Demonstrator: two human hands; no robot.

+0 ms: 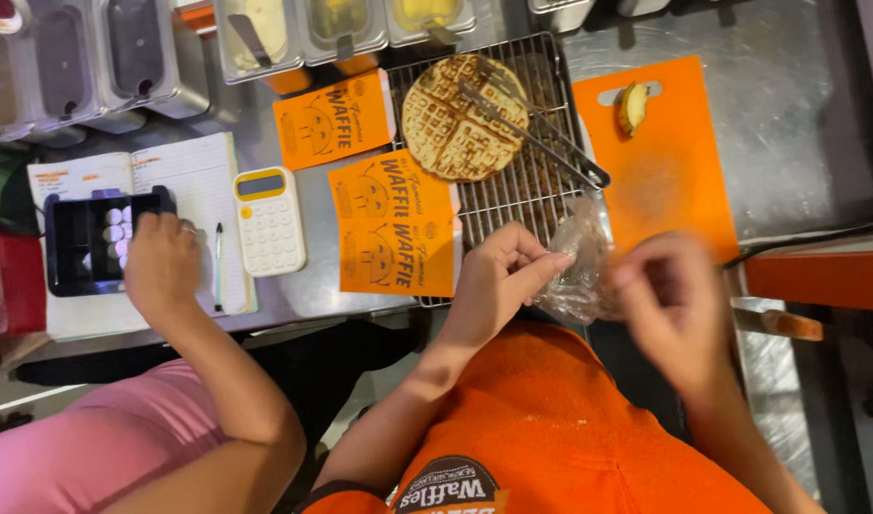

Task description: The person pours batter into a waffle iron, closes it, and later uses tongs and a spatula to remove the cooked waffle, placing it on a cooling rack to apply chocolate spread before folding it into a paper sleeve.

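I see left hand [498,276] pinching clear plastic bag [579,266]; right hand [674,305] blurred beside it; waffle [460,119] and tongs [541,128] on wire rack [541,190].

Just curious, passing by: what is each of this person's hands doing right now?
Left hand: fingers pinched on the clear plastic bag.
Right hand: blurred, beside the bag; grip cannot be told.

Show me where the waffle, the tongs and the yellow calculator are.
waffle [452,128]: head view, centre of its browned face.
tongs [541,133]: head view, midway along the metal arms.
yellow calculator [270,224]: head view, its white keypad.
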